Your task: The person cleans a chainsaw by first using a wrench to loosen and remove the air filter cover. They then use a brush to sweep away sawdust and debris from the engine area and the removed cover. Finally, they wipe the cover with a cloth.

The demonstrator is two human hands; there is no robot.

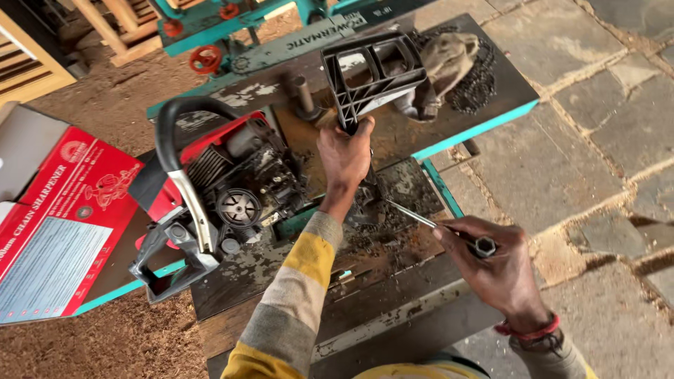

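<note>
My left hand (344, 151) grips the lower end of a black plastic hand-guard cover (375, 74) and holds it upright over the metal bench top (491, 84). My right hand (491, 263) is closed on a slim metal tool (421, 219) with a hexagonal socket end, its tip pointing toward a dirty part under my left wrist. To the left lies a red and black chainsaw body (225, 186) with its side cover off, clutch and engine parts exposed, and a curved black handle above.
A saw chain and a dirty cloth (460, 60) lie at the bench's far end. A red cardboard box (60, 231) rests at left on sawdust. A green machine with red handwheels (210, 42) stands behind. Stone paving lies to the right.
</note>
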